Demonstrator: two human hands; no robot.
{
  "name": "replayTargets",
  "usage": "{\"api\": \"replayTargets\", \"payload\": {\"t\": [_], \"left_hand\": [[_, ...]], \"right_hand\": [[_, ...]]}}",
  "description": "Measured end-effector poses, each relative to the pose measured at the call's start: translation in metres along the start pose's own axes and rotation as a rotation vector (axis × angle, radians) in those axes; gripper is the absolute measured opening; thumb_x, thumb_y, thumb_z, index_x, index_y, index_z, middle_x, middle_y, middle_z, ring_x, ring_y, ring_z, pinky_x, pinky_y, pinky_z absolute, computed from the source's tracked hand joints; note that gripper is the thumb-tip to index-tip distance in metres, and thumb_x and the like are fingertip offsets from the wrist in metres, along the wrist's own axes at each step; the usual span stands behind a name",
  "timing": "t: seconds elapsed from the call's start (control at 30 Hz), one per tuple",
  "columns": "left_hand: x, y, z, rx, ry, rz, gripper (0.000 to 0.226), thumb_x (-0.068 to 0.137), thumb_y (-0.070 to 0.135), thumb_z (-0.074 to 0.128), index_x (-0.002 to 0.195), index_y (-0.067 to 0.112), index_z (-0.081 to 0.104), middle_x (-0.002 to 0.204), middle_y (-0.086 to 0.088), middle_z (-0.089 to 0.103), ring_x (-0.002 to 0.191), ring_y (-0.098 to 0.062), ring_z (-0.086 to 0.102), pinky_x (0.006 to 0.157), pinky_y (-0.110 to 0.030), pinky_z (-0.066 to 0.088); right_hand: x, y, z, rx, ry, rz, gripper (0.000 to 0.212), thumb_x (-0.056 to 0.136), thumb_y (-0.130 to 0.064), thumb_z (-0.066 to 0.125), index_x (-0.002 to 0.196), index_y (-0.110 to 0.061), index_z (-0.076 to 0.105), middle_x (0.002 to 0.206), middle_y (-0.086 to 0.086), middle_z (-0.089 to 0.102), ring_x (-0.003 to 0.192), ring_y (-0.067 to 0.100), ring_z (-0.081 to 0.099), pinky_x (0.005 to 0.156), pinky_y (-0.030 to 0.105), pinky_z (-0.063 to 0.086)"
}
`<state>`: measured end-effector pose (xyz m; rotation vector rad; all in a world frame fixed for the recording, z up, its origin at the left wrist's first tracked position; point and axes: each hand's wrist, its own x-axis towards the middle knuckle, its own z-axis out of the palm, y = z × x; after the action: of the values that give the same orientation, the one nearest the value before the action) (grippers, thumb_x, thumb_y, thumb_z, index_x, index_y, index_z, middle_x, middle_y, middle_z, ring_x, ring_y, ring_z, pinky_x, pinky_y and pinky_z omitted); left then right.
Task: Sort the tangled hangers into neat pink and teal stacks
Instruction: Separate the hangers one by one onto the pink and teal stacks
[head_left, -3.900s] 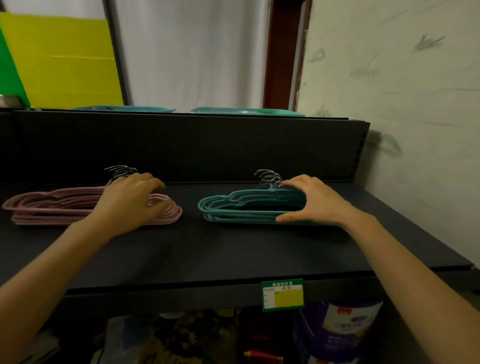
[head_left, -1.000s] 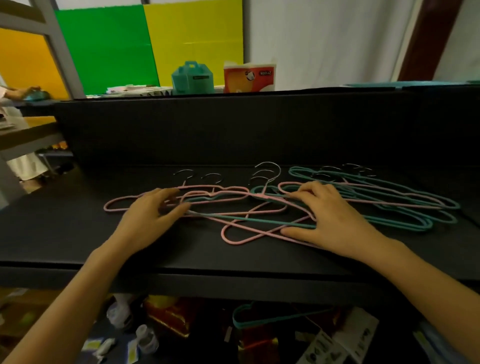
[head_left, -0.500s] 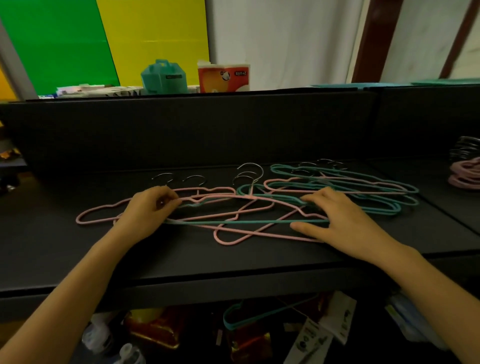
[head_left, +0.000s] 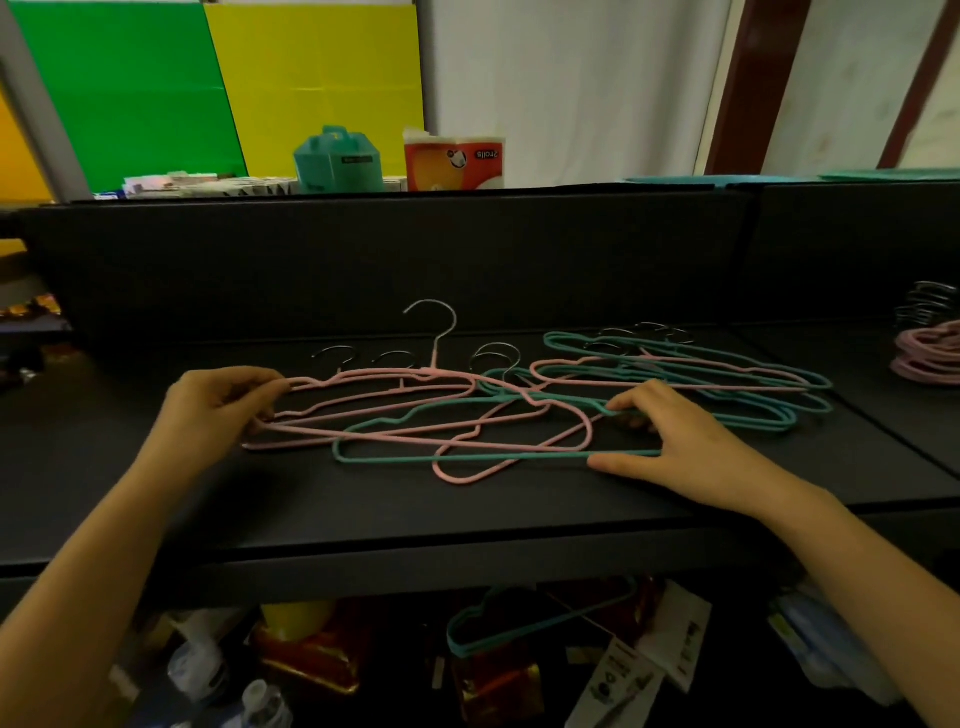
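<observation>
Now, untangling step: left hand (head_left: 213, 410) pinches pink hanger (head_left: 363, 374) end, hook tilted up; right hand (head_left: 675, 441) curls round teal hanger (head_left: 467, 458) end. Tangle (head_left: 519, 399) lies on shelf (head_left: 363, 509). Next, likely: draw pink leftward, clear of crossing wires, without dragging others.

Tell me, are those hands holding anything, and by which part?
The left hand pinches a pink hanger by its left end; the right hand holds a teal hanger by its right end.
</observation>
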<state>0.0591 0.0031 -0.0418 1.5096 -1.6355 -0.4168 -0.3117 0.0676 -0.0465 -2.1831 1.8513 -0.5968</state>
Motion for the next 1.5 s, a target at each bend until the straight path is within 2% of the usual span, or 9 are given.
{"api": "replayTargets", "payload": {"t": [0.27, 0.4, 0.5, 0.73, 1.0, 1.17, 1.27, 1.4, 1.5], "left_hand": [[-0.006, -0.016, -0.027, 0.194, -0.152, -0.086, 0.005, 0.088, 0.021, 0.054, 0.093, 0.02, 0.055, 0.093, -0.008, 0.058, 0.082, -0.02, 0.056, 0.068, -0.027, 0.041], [-0.008, -0.006, -0.017, 0.322, -0.336, -0.156, 0.064, 0.06, 0.065, 0.068, 0.105, 0.023, 0.05, 0.103, 0.0, 0.052, 0.096, -0.019, 0.053, 0.084, -0.036, 0.045], [-0.01, -0.001, -0.014, 0.398, -0.401, -0.065, 0.102, 0.028, 0.085, 0.059, 0.111, 0.028, 0.048, 0.108, 0.003, 0.049, 0.1, -0.015, 0.05, 0.088, -0.034, 0.044], [-0.024, -0.004, -0.014, 0.409, -0.49, 0.157, 0.114, 0.027, 0.098, 0.037, 0.127, 0.043, 0.034, 0.121, 0.018, 0.03, 0.107, -0.004, 0.039, 0.095, -0.026, 0.037], [-0.033, -0.015, -0.031, 0.476, -0.273, 0.323, 0.118, 0.039, 0.099, 0.026, 0.125, 0.022, 0.051, 0.106, 0.014, 0.043, 0.088, -0.001, 0.046, 0.068, -0.012, 0.033], [-0.035, -0.029, -0.068, 0.41, -0.156, 0.342, 0.066, 0.052, 0.093, 0.036, 0.099, 0.048, 0.046, 0.097, 0.022, 0.047, 0.084, -0.005, 0.054, 0.065, -0.025, 0.045], [-0.032, -0.032, -0.081, 0.427, -0.105, 0.342, 0.056, 0.057, 0.088, 0.039, 0.098, 0.05, 0.044, 0.096, 0.02, 0.048, 0.084, -0.006, 0.053, 0.067, -0.03, 0.05], [-0.025, -0.019, -0.078, 0.484, -0.055, 0.367, 0.066, 0.06, 0.087, 0.037, 0.107, 0.042, 0.048, 0.095, 0.006, 0.05, 0.083, -0.013, 0.055, 0.065, -0.031, 0.051], [-0.018, 0.0, -0.057, 0.504, -0.012, 0.421, 0.096, 0.059, 0.09, 0.031, 0.114, 0.017, 0.058, 0.096, 0.003, 0.051, 0.082, -0.016, 0.055, 0.063, -0.03, 0.048]], "right_hand": [[0.003, 0.005, -0.003, -0.049, -0.034, -0.026, 0.063, 0.07, -0.06, 0.063, 0.122, -0.028, 0.048, 0.113, -0.016, 0.044, 0.103, -0.002, 0.042, 0.086, 0.016, 0.034], [0.004, 0.006, -0.003, -0.071, -0.051, -0.044, 0.07, 0.069, -0.063, 0.061, 0.128, -0.027, 0.046, 0.122, -0.012, 0.047, 0.103, -0.001, 0.044, 0.089, 0.017, 0.036], [0.005, 0.004, -0.002, -0.079, -0.074, -0.057, 0.076, 0.071, -0.063, 0.061, 0.135, -0.028, 0.039, 0.13, -0.012, 0.044, 0.104, -0.001, 0.043, 0.09, 0.018, 0.037], [0.01, -0.01, 0.004, -0.177, -0.079, -0.069, 0.086, 0.072, -0.069, 0.053, 0.143, -0.026, 0.03, 0.138, -0.006, 0.038, 0.125, 0.012, 0.038, 0.103, 0.029, 0.036], [0.01, -0.025, 0.015, -0.231, -0.025, -0.07, 0.086, 0.073, -0.074, 0.047, 0.141, -0.025, 0.031, 0.132, -0.007, 0.04, 0.121, 0.011, 0.041, 0.095, 0.03, 0.041], [0.012, -0.041, 0.021, -0.181, 0.03, -0.1, 0.086, 0.072, -0.072, 0.049, 0.143, -0.028, 0.029, 0.134, -0.007, 0.04, 0.124, 0.011, 0.04, 0.096, 0.029, 0.039], [0.007, -0.044, 0.018, -0.163, 0.116, -0.107, 0.086, 0.07, -0.072, 0.051, 0.141, -0.028, 0.031, 0.128, -0.008, 0.042, 0.12, 0.011, 0.042, 0.093, 0.028, 0.04], [-0.01, -0.034, -0.005, -0.153, 0.177, -0.058, 0.095, 0.061, -0.077, 0.047, 0.14, -0.027, 0.035, 0.128, -0.009, 0.041, 0.119, 0.01, 0.042, 0.096, 0.031, 0.04], [-0.029, -0.009, -0.028, -0.146, 0.233, -0.014, 0.102, 0.054, -0.082, 0.041, 0.139, -0.026, 0.038, 0.114, -0.012, 0.041, 0.111, 0.007, 0.041, 0.096, 0.032, 0.04]]}}
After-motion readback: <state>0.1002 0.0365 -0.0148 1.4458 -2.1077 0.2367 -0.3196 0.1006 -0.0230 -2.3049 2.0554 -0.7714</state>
